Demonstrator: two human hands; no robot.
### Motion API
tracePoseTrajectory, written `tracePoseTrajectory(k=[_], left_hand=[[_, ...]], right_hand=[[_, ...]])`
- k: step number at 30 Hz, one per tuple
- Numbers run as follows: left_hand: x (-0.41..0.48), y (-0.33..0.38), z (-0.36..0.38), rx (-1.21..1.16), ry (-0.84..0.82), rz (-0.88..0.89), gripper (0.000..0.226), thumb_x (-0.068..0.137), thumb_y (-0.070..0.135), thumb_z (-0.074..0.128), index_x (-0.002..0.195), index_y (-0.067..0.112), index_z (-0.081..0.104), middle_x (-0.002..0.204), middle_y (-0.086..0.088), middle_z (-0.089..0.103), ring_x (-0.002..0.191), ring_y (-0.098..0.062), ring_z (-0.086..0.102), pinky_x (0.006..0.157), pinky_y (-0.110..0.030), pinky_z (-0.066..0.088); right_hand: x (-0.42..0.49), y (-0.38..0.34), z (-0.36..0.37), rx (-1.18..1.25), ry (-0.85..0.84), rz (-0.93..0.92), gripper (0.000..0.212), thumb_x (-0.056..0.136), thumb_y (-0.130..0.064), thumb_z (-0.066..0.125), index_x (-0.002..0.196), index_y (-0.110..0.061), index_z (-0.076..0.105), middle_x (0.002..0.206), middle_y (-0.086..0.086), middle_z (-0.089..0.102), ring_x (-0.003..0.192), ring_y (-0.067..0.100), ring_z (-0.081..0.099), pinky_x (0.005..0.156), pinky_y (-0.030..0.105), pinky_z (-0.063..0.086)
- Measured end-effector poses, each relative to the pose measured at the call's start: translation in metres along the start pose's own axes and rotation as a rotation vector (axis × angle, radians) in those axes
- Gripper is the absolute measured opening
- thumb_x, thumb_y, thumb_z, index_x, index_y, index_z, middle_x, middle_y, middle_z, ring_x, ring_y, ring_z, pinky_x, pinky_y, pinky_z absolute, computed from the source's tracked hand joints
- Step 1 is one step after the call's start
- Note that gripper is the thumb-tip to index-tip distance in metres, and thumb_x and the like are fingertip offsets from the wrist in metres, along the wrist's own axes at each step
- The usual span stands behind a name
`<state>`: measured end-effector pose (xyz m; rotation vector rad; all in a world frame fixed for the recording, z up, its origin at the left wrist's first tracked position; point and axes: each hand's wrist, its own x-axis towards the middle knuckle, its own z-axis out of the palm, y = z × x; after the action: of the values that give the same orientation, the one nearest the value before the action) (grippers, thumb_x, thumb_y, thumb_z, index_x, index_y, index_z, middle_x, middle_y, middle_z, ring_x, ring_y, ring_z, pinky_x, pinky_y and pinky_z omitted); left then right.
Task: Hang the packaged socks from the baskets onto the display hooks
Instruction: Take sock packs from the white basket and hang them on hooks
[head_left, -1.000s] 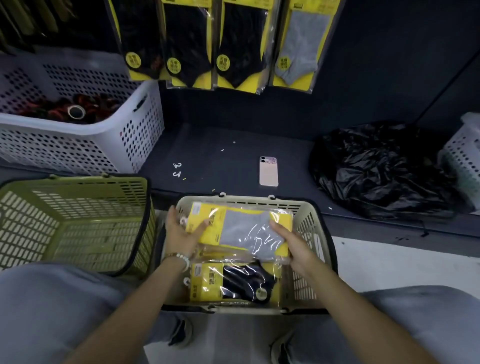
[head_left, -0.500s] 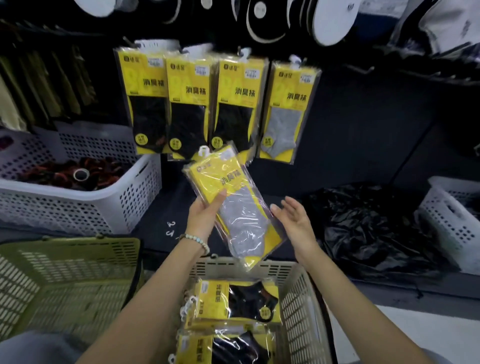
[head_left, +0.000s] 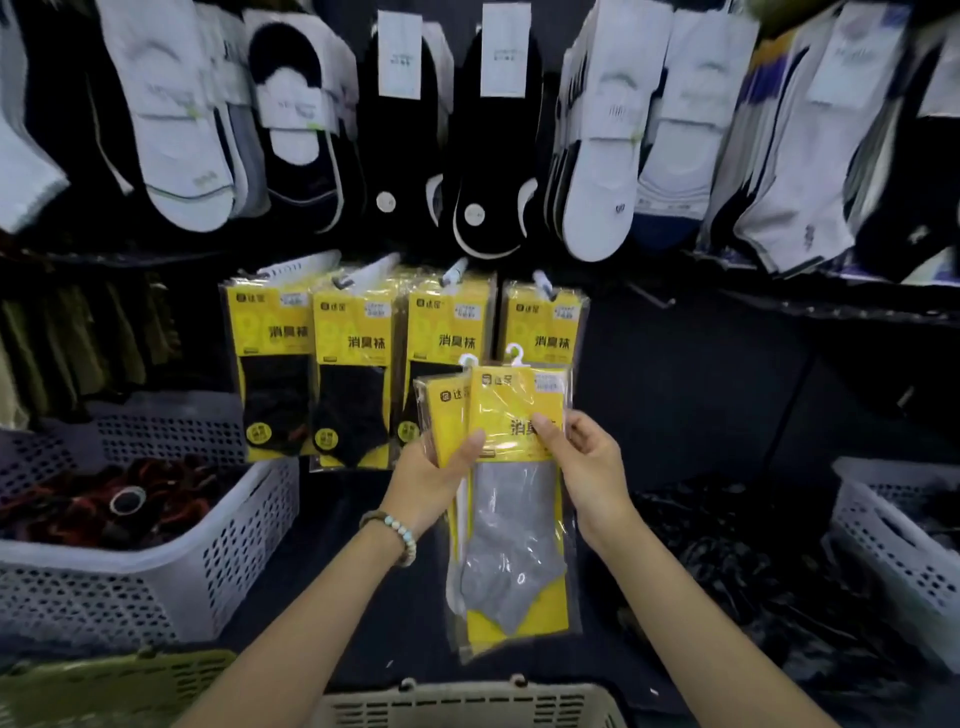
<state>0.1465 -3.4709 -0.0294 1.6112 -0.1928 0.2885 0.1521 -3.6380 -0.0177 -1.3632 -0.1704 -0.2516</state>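
While it is held upright in the air, the grey sock pack is kept above the beige basket and in front of the row of hanging packs. A second pack is held right behind it and can be seen peeking out on the left side. Both packs are gripped by the left hand, with the thumb pressed on the yellow card. The right edge of the grey sock pack is pinched by the right hand, with the thumb in front. A small white hanger is seen on top of each held pack. The four hanging packs are hung side by side on the display hooks. A bead bracelet is worn on the left wrist. A white basket is set at the left, and a black bag is laid at the right.
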Motion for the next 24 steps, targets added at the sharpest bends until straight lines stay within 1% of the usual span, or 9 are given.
tracePoseTrajectory(k=[2,4,6,8,11,16,19,21,24], left_hand=[[0.01,0.002,-0.003,0.038,-0.014,0.019,0.042,0.074,0.06,0.051,0.084,0.02,0.062,0.078,0.009,0.064,0.07,-0.01,0.058,0.069,-0.019,0.042],[0.023,0.002,-0.01,0.13,0.01,0.052,0.051,0.075,0.066,0.044,0.087,0.017,0.053,0.071,-0.005,0.048,0.065,-0.014,0.044,0.062,-0.026,0.034],[0.037,0.007,-0.018,0.182,0.07,0.097,0.05,0.077,0.065,0.042,0.088,0.017,0.052,0.071,-0.008,0.046,0.063,-0.016,0.042,0.059,-0.029,0.032],[0.049,0.013,-0.027,0.217,0.15,0.138,0.053,0.078,0.063,0.042,0.075,0.011,0.051,0.058,-0.007,0.039,0.05,-0.015,0.036,0.05,-0.024,0.029],[0.064,0.021,-0.037,0.231,0.216,0.15,0.05,0.08,0.059,0.046,0.06,0.014,0.036,0.044,0.01,0.024,0.037,-0.005,0.022,0.04,-0.014,0.019],[0.072,0.025,-0.041,0.255,0.217,0.148,0.05,0.08,0.055,0.047,0.053,0.02,0.024,0.035,0.012,0.02,0.032,-0.005,0.02,0.037,-0.012,0.02],[0.076,0.024,-0.043,0.244,0.199,0.136,0.046,0.079,0.057,0.046,0.058,0.018,0.034,0.043,0.011,0.032,0.04,-0.006,0.029,0.046,-0.014,0.027],[0.077,0.024,-0.045,0.237,0.198,0.138,0.047,0.076,0.059,0.045,0.06,0.017,0.034,0.043,0.01,0.031,0.04,-0.006,0.028,0.047,-0.017,0.026],[0.078,0.025,-0.044,0.225,0.175,0.124,0.042,0.078,0.059,0.044,0.076,0.017,0.046,0.057,-0.006,0.038,0.053,-0.015,0.034,0.054,-0.024,0.029]], right_hand=[[0.008,-0.002,-0.006,0.001,0.012,0.013,0.019,0.086,-0.022,0.067,0.095,-0.005,0.066,0.089,0.003,0.075,0.08,0.011,0.07,0.068,0.021,0.056],[0.018,-0.003,-0.013,-0.029,0.035,0.012,0.014,0.09,-0.02,0.063,0.096,-0.009,0.068,0.089,0.001,0.075,0.082,0.011,0.07,0.072,0.022,0.056],[0.03,-0.006,-0.022,-0.024,0.093,0.021,0.012,0.092,-0.019,0.059,0.096,-0.012,0.068,0.088,0.001,0.075,0.081,0.011,0.07,0.073,0.024,0.056],[0.045,-0.01,-0.031,0.002,0.153,0.02,0.011,0.094,-0.017,0.058,0.094,-0.013,0.068,0.085,-0.001,0.075,0.078,0.01,0.07,0.067,0.021,0.055],[0.07,-0.019,-0.037,-0.016,0.215,-0.005,0.011,0.094,-0.017,0.057,0.095,-0.012,0.067,0.083,-0.002,0.074,0.074,0.008,0.07,0.062,0.019,0.053],[0.106,-0.022,-0.024,-0.113,0.178,-0.08,0.008,0.094,-0.017,0.058,0.093,-0.017,0.066,0.091,0.003,0.073,0.084,0.014,0.069,0.077,0.028,0.055],[0.121,-0.015,-0.015,-0.124,0.151,-0.069,0.009,0.094,-0.016,0.057,0.091,-0.015,0.065,0.092,0.008,0.073,0.087,0.02,0.07,0.078,0.034,0.057],[0.131,-0.009,-0.011,-0.114,0.178,-0.046,0.009,0.094,-0.016,0.058,0.091,-0.013,0.065,0.094,0.011,0.072,0.093,0.028,0.069,0.086,0.043,0.055],[0.141,0.0,-0.011,-0.104,0.273,0.02,0.014,0.088,-0.02,0.066,0.095,-0.008,0.067,0.099,0.013,0.07,0.098,0.027,0.066,0.091,0.042,0.053]])
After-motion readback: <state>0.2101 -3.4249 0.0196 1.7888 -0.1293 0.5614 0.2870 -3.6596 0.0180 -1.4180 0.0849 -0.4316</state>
